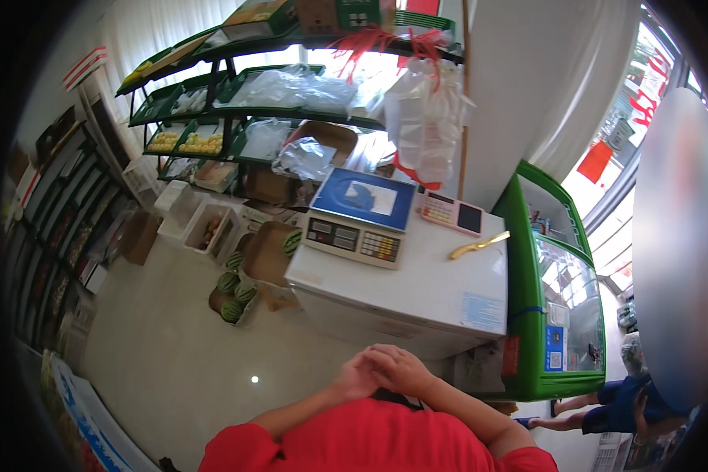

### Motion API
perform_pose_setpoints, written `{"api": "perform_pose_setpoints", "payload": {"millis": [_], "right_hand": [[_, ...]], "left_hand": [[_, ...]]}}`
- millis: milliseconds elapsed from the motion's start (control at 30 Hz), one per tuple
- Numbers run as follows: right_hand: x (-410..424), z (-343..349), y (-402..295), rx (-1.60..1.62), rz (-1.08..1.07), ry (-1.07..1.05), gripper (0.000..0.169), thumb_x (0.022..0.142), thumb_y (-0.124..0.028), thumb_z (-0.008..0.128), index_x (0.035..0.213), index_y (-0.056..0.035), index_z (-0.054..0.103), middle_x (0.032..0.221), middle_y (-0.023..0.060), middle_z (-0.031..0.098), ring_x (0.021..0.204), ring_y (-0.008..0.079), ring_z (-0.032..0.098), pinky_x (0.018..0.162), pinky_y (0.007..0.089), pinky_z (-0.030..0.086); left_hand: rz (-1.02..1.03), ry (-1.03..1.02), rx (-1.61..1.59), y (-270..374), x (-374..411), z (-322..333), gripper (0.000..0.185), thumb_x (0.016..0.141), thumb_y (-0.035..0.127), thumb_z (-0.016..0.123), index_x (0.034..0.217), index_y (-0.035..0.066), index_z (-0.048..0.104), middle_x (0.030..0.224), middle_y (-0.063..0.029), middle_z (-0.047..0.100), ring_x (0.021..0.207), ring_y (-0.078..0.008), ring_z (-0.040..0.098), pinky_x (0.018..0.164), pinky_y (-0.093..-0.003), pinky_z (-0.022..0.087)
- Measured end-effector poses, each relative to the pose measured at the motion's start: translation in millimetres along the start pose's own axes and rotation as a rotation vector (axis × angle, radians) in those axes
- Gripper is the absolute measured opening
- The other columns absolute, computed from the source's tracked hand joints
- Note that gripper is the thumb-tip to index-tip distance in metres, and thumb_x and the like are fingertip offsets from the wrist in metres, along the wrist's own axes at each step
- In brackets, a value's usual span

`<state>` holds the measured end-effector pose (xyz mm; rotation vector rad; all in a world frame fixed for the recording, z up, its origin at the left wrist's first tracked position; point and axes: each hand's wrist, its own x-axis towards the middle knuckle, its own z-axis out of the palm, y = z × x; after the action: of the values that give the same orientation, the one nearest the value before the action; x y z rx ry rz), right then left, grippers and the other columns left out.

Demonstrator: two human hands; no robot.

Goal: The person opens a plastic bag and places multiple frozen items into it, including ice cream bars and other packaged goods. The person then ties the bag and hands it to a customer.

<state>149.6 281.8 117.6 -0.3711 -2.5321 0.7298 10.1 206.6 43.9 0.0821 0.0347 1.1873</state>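
Note:
In front of my red shirt, my left hand (354, 377) and my right hand (402, 370) are clasped together. The fingers are folded over one another, and no object shows in them. Beyond them stands a white chest-like counter (342, 289). On its top sits a digital weighing scale (354, 239) with a blue platform and a keypad. A pink calculator (451, 213) lies to the right of the scale. Nearer the counter's right edge is a knife (479, 245) with a gold-coloured handle. My palms are hidden.
Watermelons (230, 283) rest in boxes on the floor left of the counter. Tiered shelves (224, 124) hold fruit and plastic bags. Carrier bags (422, 124) hang above the scale. A green display freezer (522, 295) adjoins the counter's right side. Another person (616, 407) is at far right.

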Motion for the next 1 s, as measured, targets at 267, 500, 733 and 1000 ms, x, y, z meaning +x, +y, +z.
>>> {"api": "perform_pose_setpoints", "payload": {"millis": [267,500,733,1000], "right_hand": [[88.6,56.1,-2.9,0.099,-0.405,-0.285,0.054,0.075,-0.02,0.06,0.125,-0.0057,0.042,0.117,0.0108,0.049,0.108,0.0273,0.049,0.092,0.0353,0.041],[88.3,12.2,63.0,-0.229,-0.052,-0.045,0.052,0.079,-0.02,0.059,0.125,-0.0057,0.041,0.121,0.0116,0.047,0.116,0.0283,0.042,0.1,0.0372,0.032],[-35.0,-60.4,139.2,-0.419,0.62,0.149,0.056,0.077,-0.02,0.059,0.126,-0.0036,0.038,0.125,0.016,0.043,0.12,0.032,0.038,0.102,0.0402,0.03],[-118.6,-23.1,174.0,-0.567,0.804,0.206,0.062,0.074,-0.022,0.058,0.128,-0.0009,0.035,0.131,0.0204,0.036,0.125,0.0361,0.032,0.104,0.0447,0.025]], "left_hand": [[0.39,0.375,-0.03,48.5,-82.6,26.4,0.035,0.096,0.032,0.028,0.112,0.009,0.05,0.112,-0.005,0.056,0.105,-0.0185,0.052,0.087,-0.0339,0.042],[0.378,0.45,0.03,74.2,-98.4,22.6,0.042,0.094,0.04,0.031,0.122,0.015,0.048,0.118,-0.0068,0.056,0.095,-0.0187,0.056,0.085,-0.0354,0.044],[0.381,0.872,0.279,75.8,-143.8,-73.6,0.046,0.088,0.029,0.05,0.127,0.005,0.042,0.121,-0.0127,0.051,0.106,-0.0249,0.052,0.089,-0.0446,0.043],[0.269,1.017,0.482,117.1,-75.8,-48.1,0.044,0.09,0.03,0.047,0.126,0.006,0.043,0.117,-0.0123,0.053,0.104,-0.0241,0.054,0.088,-0.0426,0.044]]}}
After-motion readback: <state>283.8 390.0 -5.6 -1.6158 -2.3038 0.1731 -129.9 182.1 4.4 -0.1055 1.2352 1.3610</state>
